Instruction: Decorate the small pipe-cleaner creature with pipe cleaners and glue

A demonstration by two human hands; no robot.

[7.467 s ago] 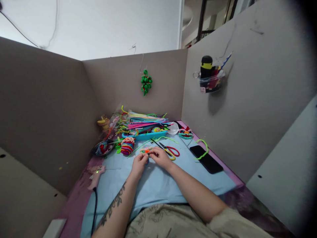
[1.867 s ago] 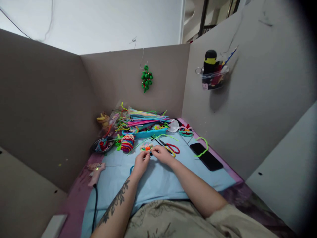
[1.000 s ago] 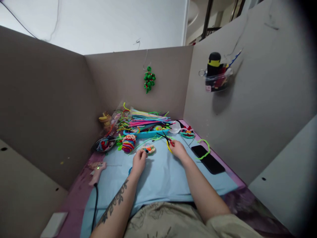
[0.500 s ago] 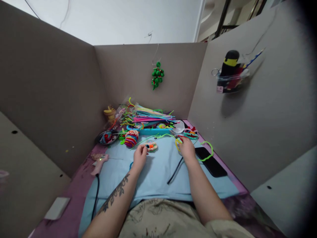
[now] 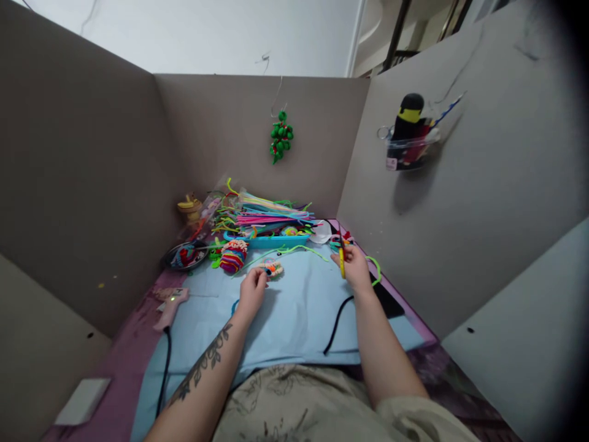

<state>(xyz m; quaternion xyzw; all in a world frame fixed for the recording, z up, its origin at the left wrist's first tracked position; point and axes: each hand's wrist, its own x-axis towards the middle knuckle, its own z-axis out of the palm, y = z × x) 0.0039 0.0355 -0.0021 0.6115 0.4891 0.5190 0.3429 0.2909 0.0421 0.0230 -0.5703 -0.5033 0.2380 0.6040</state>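
Note:
My left hand (image 5: 253,290) is closed in a pinch at the near left edge of a small cream and orange pipe-cleaner piece (image 5: 276,268) with a dark bit at the fingertips. Yellow-handled scissors (image 5: 342,265) are in my right hand (image 5: 357,270), blades pointing up and away. A black pipe cleaner (image 5: 337,322) lies on the blue cloth (image 5: 294,319), its far end hidden at my right wrist. Farther back on the cloth, a light green pipe cleaner (image 5: 304,248) stretches between the hands. A striped multicoloured bundle (image 5: 233,256) stands beyond my left hand.
A blue tray (image 5: 271,242) heaped with pipe cleaners (image 5: 271,218) stands at the back. On the left lies a pink glue gun (image 5: 171,307) with a black cord. A black phone (image 5: 389,299) is partly behind my right forearm. Grey panels (image 5: 257,98) enclose three sides.
My right hand has lifted the scissors from the cloth and turned them upright. My left hand stays at the cream and orange piece. The whole view has shifted slightly.

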